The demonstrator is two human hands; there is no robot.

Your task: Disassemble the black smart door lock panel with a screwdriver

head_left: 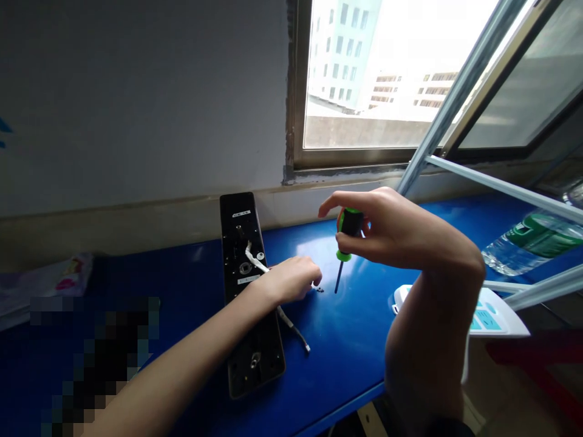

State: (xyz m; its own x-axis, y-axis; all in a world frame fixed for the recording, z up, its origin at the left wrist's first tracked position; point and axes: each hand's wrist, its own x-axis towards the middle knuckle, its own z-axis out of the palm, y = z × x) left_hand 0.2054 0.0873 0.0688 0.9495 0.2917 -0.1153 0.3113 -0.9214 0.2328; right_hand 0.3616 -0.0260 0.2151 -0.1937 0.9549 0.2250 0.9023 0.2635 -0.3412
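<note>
My right hand (387, 233) is closed around the black-and-green handle of a small screwdriver (345, 246), held upright with its tip just above the blue tabletop (346, 340). My left hand (291, 279) rests on the table with fingers curled in a pinch beside some tiny dark screws (320, 289) near the screwdriver tip. What the pinch holds is too small to see. A long black lock panel (246, 291) lies face down under my left wrist, with a white cable (255, 260) coming out of it and a grey wire end (296, 332) trailing to the right.
A white power strip (489, 312) sits at the table's right edge. A plastic water bottle (528, 240) lies on its side by the open window frame (455, 97). A packet (59, 276) lies at far left. The wall runs along the table's back.
</note>
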